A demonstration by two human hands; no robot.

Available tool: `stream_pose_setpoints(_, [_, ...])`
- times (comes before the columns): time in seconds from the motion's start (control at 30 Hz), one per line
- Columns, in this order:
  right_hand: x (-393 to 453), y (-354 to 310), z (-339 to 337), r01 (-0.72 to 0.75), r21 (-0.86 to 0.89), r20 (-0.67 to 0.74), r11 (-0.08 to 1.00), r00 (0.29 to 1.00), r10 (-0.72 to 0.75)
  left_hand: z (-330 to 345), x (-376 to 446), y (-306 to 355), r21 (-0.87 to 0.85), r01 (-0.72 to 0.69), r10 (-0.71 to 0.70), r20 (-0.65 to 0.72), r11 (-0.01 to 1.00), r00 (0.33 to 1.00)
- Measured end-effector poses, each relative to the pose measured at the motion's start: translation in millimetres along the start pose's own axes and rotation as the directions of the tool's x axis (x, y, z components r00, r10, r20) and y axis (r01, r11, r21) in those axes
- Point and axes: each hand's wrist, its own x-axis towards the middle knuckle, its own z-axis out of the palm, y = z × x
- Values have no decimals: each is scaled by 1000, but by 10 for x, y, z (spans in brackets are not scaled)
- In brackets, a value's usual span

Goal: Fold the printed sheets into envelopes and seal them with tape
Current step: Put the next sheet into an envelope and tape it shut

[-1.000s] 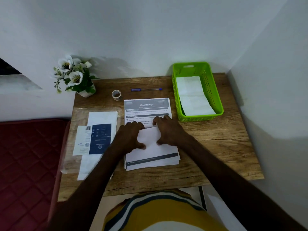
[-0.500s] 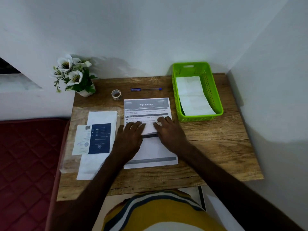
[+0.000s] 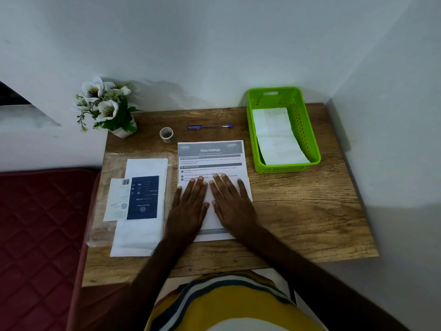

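A printed sheet (image 3: pixel 210 156) headed "Wipe Railings" lies in the middle of the wooden table (image 3: pixel 305 216), its lower part folded up over itself. My left hand (image 3: pixel 191 204) and my right hand (image 3: pixel 230 199) lie flat side by side on the folded part, fingers straight and pressing it down. A small roll of clear tape (image 3: pixel 166 134) stands behind the sheet to the left. A pile of white envelopes (image 3: pixel 143 232) with a dark blue label on it lies to the left of my left hand.
A green plastic basket (image 3: pixel 303 115) holding folded white papers sits at the back right. A blue pen (image 3: pixel 209 127) lies near the wall. A pot of white flowers (image 3: pixel 106 108) stands at the back left. A red mattress (image 3: pixel 40 223) borders the table's left side.
Both hands have gone from curled fingers pushing the sheet's lower edge upward to lying flat on the folded paper. The fold has come down flat.
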Motion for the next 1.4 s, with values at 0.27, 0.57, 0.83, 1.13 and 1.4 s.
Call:
stream_pose_setpoints(0.27, [-79,80,184,-69,105,24,992,997,67,70,-16,-12,-14,-20,19,-72,1000,997])
stream_pose_setpoints(0.57, [-343,414,241,-208,84,76,975,977,201,106,-20,2,-113,36,-47,-91,993,995])
stream_pose_setpoints(0.83, [-329,375,188,-211,69,117,975,972,202,33,-16,22,-194,53,-73,-96,979,993])
stream_pose_setpoints(1.13, [-320,365,100,-202,101,113,974,975,191,-94,3,37,-298,55,-99,-135,953,986])
stream_pose_setpoints(1.4, [-390,138,32,-75,250,-227,965,965,134,-223,-25,-220,-255,28,-99,-274,967,957])
